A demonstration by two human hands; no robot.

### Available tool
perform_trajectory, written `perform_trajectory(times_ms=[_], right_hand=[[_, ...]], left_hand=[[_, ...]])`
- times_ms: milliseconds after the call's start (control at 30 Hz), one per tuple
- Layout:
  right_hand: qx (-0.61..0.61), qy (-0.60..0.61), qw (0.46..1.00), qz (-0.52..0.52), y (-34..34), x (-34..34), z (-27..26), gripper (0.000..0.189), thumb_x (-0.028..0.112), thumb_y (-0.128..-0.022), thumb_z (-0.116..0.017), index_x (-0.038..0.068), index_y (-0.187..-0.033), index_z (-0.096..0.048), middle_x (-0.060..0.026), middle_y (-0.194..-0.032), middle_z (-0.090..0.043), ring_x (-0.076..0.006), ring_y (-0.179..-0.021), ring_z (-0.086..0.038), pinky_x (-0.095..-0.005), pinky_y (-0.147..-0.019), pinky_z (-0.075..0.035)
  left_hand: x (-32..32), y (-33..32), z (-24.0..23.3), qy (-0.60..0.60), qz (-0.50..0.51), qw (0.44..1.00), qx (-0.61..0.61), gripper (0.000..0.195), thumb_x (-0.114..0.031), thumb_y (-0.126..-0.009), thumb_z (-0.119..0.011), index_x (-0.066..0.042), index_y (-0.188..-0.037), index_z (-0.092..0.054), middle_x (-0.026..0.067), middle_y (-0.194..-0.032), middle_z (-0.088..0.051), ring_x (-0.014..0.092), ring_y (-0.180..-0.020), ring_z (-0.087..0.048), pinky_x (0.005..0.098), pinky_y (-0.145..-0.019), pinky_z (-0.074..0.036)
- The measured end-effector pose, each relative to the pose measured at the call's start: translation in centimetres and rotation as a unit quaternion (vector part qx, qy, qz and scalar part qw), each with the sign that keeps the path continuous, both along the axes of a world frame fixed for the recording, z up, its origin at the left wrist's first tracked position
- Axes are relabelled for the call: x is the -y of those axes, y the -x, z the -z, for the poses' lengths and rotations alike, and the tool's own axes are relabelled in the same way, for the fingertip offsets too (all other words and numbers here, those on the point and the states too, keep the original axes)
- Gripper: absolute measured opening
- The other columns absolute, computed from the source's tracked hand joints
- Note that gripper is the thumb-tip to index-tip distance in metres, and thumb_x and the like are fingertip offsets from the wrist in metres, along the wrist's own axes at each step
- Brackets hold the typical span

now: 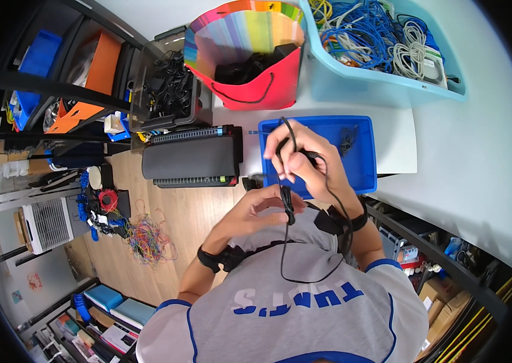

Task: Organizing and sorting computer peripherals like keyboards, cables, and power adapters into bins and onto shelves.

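Observation:
Above the near edge of a blue plastic tray (360, 181), my right hand (308, 159) is closed around part of a black cable (312, 282). The cable loops up over those fingers and hangs down in front of my shirt. Lower and to the left, my left hand (260, 211) has its thumb and fingers around a bundled section of the same cable (287, 204). Inside the tray lies a small coiled dark cable (347, 139). A blue cable end (252, 132) sticks out past the tray's left wall.
Behind the tray stand a red gift bag (260, 90) with black items and a light-blue bin (356, 81) of blue and grey cables. A dark bin (169, 122) of black cables and a dark grey case (188, 158) are on the left. Tangled coloured wires (149, 240) lie on the floor.

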State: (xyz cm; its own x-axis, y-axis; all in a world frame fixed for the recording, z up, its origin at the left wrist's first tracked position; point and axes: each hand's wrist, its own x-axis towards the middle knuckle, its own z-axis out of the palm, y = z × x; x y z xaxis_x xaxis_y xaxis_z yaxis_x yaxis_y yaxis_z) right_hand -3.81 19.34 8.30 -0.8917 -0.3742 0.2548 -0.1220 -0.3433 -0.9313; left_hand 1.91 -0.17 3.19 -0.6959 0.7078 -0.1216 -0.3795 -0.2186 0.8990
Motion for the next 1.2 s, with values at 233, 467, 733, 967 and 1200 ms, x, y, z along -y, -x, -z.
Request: perform_trajectory(times_ms=[233,467,733,967,1200], right_hand=[[-0.218,-0.236,0.936,0.145,2.4,10.3,2.1,0.01,0.003,-0.089,-0.07,-0.001,-0.092,-0.062,-0.0113,-0.109,-0.06,-0.0267,-0.092,-0.065,-0.035,-0.073,-0.054],[-0.334,-0.391,0.849,0.121,7.5,20.6,5.0,0.016,0.014,-0.095,-0.066,0.002,-0.095,-0.055,-0.0107,-0.089,-0.057,-0.0299,-0.078,-0.06,-0.0401,-0.062,-0.053],[-0.278,-0.505,0.803,0.152,14.2,28.3,7.2,0.021,0.017,-0.103,-0.056,-0.002,-0.094,-0.053,-0.0196,-0.084,-0.06,-0.0366,-0.078,-0.064,-0.0446,-0.066,-0.054],[-0.254,-0.531,0.789,0.175,20.3,31.4,10.4,0.022,0.016,-0.103,-0.053,-0.004,-0.094,-0.054,-0.0228,-0.085,-0.063,-0.0401,-0.078,-0.065,-0.0487,-0.07,-0.055],[-0.204,-0.562,0.796,0.098,23.8,33.3,14.1,0.027,0.019,-0.104,-0.054,-0.007,-0.097,-0.058,-0.027,-0.088,-0.066,-0.0438,-0.084,-0.067,-0.0508,-0.073,-0.056]], left_hand=[[6.9,1.1,1.5,-0.035,-0.291,0.955,-0.044,0.014,-0.011,-0.1,-0.068,0.002,-0.102,-0.062,0.0049,-0.097,-0.065,0.012,-0.086,-0.061,0.0275,-0.079,-0.05],[16.7,5.7,2.4,-0.003,-0.395,0.918,0.043,0.03,-0.024,-0.108,-0.052,0.003,-0.105,-0.064,0.0096,-0.099,-0.068,0.017,-0.091,-0.068,0.034,-0.084,-0.056],[28.8,9.3,5.0,-0.217,-0.304,0.894,0.249,0.078,-0.061,-0.107,-0.024,0.003,-0.143,-0.05,0.0202,-0.139,-0.061,0.034,-0.115,-0.066,0.0459,-0.1,-0.053],[34.5,15.2,5.0,0.041,-0.484,0.872,0.052,0.041,-0.028,-0.106,-0.056,0.005,-0.129,-0.052,0.0194,-0.113,-0.069,0.026,-0.094,-0.072,0.0372,-0.089,-0.06],[34.8,22.9,8.4,0.479,-0.404,0.758,-0.183,0.026,-0.001,-0.098,-0.059,-0.001,-0.123,-0.067,0.0181,-0.098,-0.071,0.023,-0.081,-0.073,0.0337,-0.069,-0.056]])
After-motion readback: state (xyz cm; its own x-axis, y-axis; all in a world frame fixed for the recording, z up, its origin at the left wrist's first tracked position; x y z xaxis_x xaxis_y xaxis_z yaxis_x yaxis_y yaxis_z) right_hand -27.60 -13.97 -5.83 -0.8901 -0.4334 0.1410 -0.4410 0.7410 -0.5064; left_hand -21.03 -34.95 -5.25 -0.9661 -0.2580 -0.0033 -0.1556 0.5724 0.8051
